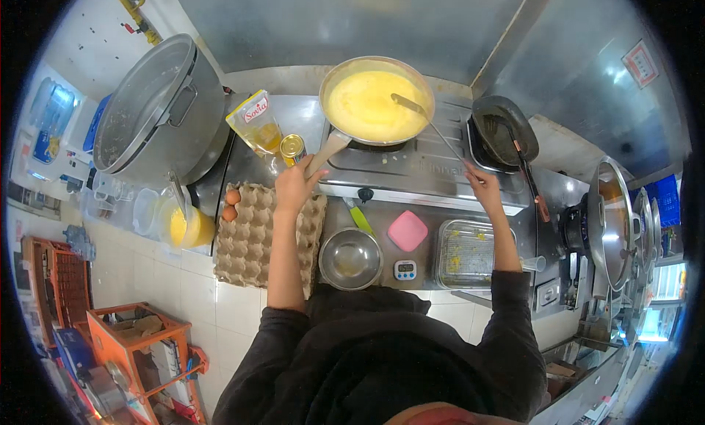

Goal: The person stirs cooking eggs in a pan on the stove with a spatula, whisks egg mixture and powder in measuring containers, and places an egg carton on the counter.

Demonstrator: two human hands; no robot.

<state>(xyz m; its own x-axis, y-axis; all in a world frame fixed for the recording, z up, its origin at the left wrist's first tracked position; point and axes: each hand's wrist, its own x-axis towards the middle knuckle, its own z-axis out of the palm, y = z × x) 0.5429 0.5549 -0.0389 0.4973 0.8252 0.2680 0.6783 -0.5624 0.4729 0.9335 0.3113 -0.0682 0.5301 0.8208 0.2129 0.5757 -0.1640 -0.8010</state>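
A frying pan (329, 83) with yellow egg mixture (360, 105) in it sits on the gas stove (411, 177). My left hand (294, 184) is closed round the pan's pale handle (328, 152). In my right hand (483, 184) is the thin handle of a metal spatula (440, 135), its flat end in the egg at the pan's right side. Below my left hand lies a cardboard egg tray (250, 241), mostly empty cups, with two brown eggs (231, 204) at its left edge. A can (292, 149) and an oil pouch (255, 124) stand left of the pan.
A dark square pan (499, 120) with a utensil rests on the right burner. Along the counter's front are a metal bowl (351, 260), pink dish (407, 231), timer (405, 270) and wire-rack tray (464, 252). A big pot (154, 105) and a jug of yellow liquid (192, 227) stand left.
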